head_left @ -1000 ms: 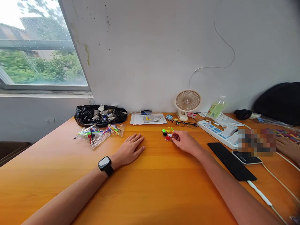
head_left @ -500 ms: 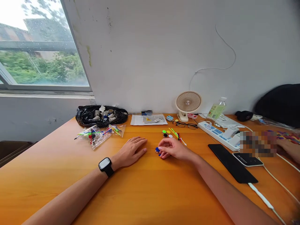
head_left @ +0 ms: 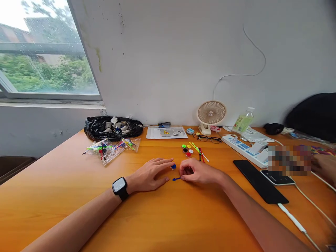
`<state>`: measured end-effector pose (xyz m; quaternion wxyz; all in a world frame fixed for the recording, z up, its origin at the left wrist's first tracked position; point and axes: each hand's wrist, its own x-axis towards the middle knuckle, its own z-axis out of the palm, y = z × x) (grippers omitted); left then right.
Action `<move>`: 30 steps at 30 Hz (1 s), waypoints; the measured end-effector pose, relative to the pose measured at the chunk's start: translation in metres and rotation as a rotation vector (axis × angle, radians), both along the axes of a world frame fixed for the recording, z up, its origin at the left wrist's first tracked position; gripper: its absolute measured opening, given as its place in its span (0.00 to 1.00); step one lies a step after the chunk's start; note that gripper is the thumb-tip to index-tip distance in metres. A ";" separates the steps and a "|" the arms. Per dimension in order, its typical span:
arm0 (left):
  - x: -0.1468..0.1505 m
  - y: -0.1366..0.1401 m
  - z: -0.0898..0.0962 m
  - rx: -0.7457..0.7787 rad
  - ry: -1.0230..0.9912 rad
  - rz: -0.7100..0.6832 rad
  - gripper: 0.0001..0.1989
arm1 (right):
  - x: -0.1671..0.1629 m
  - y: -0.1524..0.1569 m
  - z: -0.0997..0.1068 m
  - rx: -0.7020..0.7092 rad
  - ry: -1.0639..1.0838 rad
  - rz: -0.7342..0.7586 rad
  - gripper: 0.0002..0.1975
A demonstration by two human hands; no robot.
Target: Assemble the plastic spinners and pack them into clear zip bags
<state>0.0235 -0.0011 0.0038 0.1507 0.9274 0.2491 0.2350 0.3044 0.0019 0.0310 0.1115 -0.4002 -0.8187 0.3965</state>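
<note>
We rest our left hand point(head_left: 150, 175), fingers loosely spread, left of the blue disc point(head_left: 173, 167), while on the disc's near side our blue arrow point(head_left: 176, 179) points left, long axis nearly sideways, its tail pinched by our right hand point(head_left: 196, 171) at the disc's right.

Eyeglasses point(head_left: 209, 139) lie just before a desk fan point(head_left: 211, 112) on the table point(head_left: 147, 217), with discs point(head_left: 188, 154) and arrows point(head_left: 200, 154) farther in front, papers point(head_left: 154, 133) and a bag point(head_left: 91, 128) to its left, a power strip point(head_left: 246, 153) and bottle point(head_left: 243, 122) right, and what appears to be a backpack point(head_left: 315, 117) far right.
</note>
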 end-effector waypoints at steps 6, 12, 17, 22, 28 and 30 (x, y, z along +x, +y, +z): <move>0.005 -0.001 0.006 -0.011 -0.068 -0.052 0.20 | -0.012 -0.006 -0.002 -0.048 0.068 0.034 0.05; 0.004 -0.002 0.006 -0.049 -0.203 -0.026 0.12 | -0.002 -0.002 0.002 -0.005 0.057 0.000 0.07; 0.004 -0.006 0.008 -0.020 -0.272 0.014 0.10 | -0.010 -0.005 0.001 -0.068 0.149 -0.008 0.09; 0.009 -0.008 0.002 0.054 -0.327 0.027 0.05 | -0.027 -0.011 -0.002 -0.151 0.349 -0.035 0.18; 0.007 -0.005 -0.001 0.037 -0.294 0.132 0.07 | -0.031 -0.006 -0.010 -0.058 0.446 -0.165 0.20; 0.004 -0.002 0.002 0.016 -0.271 0.158 0.08 | -0.029 -0.003 -0.013 -0.017 0.416 -0.198 0.19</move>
